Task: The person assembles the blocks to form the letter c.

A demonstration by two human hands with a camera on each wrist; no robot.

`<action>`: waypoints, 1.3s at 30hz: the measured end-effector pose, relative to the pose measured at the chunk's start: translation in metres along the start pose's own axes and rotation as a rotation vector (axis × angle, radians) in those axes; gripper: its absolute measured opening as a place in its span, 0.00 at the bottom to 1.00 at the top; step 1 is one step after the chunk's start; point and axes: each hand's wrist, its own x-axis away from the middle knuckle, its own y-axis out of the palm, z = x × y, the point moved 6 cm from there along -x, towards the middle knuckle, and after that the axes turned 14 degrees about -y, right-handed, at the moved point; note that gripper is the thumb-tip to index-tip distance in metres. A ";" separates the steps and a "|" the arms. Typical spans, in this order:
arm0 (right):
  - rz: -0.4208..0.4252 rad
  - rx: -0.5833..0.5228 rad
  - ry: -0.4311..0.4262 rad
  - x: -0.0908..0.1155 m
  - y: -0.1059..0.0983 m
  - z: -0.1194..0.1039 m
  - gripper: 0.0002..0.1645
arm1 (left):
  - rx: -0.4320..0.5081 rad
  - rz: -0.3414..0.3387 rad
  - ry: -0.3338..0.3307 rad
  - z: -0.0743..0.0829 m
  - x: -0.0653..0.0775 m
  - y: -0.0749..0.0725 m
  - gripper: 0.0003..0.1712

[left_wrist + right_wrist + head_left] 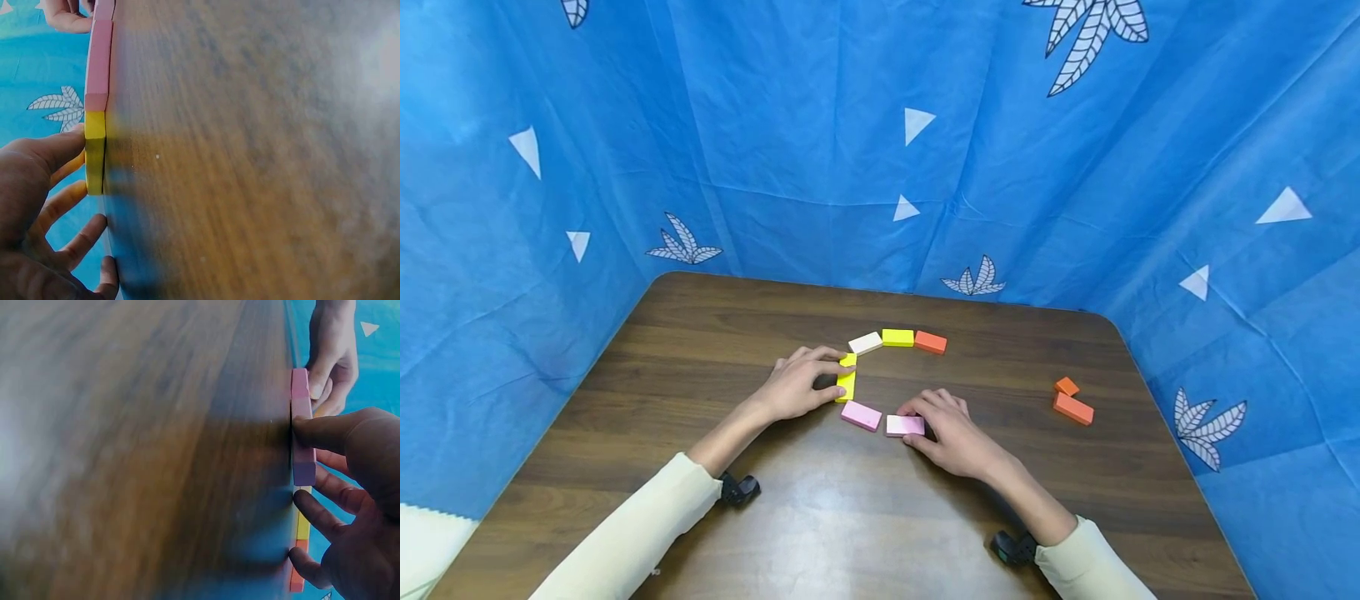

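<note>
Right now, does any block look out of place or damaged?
Yes: the long orange block and shorter-looking orange block sit far right, well apart from the curved block row. No damage visible.

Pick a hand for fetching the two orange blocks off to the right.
Right hand, likely: it's nearer the two orange blocks, though it must first release the pink block. The left hand is farther, touching a yellow block.
</note>
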 end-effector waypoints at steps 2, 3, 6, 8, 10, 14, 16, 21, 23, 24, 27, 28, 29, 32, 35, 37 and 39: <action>-0.005 0.001 0.001 -0.002 0.001 0.000 0.17 | 0.003 0.000 0.003 0.000 -0.001 0.000 0.25; -0.007 0.001 0.002 -0.003 0.002 0.000 0.17 | 0.005 0.000 0.006 -0.001 -0.001 0.000 0.25; -0.012 -0.002 0.004 -0.004 0.003 -0.001 0.16 | 0.009 0.005 0.009 -0.003 -0.002 0.001 0.25; -0.014 -0.005 0.007 -0.005 0.004 -0.001 0.16 | 0.007 0.007 0.010 -0.004 -0.002 0.001 0.25; -0.014 -0.004 0.012 -0.006 0.003 -0.001 0.16 | 0.003 0.007 0.012 -0.004 -0.002 0.001 0.25; -0.016 -0.005 0.015 -0.007 0.003 -0.001 0.16 | 0.008 0.010 0.014 -0.004 -0.003 0.001 0.25; -0.018 -0.010 0.018 -0.007 0.003 -0.001 0.16 | 0.016 0.012 0.014 -0.004 -0.003 0.000 0.25; -0.024 -0.012 0.022 -0.008 0.004 0.000 0.17 | 0.025 0.011 0.014 -0.004 -0.002 0.000 0.25; -0.024 -0.010 0.021 -0.008 0.004 0.000 0.17 | 0.021 0.009 0.014 -0.004 -0.003 0.000 0.25; -0.024 -0.010 0.019 -0.008 0.004 0.000 0.17 | 0.020 0.009 0.014 -0.004 -0.003 0.001 0.25; -0.023 -0.009 0.018 -0.009 0.005 0.000 0.17 | 0.016 0.010 0.016 -0.003 -0.003 0.000 0.25; -0.023 -0.009 0.018 -0.009 0.005 0.000 0.17 | 0.016 0.008 0.017 -0.002 -0.003 0.000 0.25; -0.024 -0.009 0.017 -0.009 0.005 0.000 0.16 | 0.017 0.007 0.016 -0.002 -0.002 0.000 0.25; -0.026 -0.012 0.016 -0.009 0.005 0.000 0.17 | 0.017 0.005 0.011 -0.002 -0.002 0.000 0.25; -0.025 -0.015 0.014 -0.010 0.005 0.000 0.17 | 0.015 0.007 0.010 -0.002 -0.002 -0.001 0.25; -0.025 -0.016 0.012 -0.010 0.005 0.000 0.17 | 0.015 0.009 0.012 -0.002 -0.001 -0.002 0.25; -0.025 -0.018 0.014 -0.010 0.006 0.000 0.17 | 0.013 0.009 0.014 -0.001 -0.001 -0.002 0.25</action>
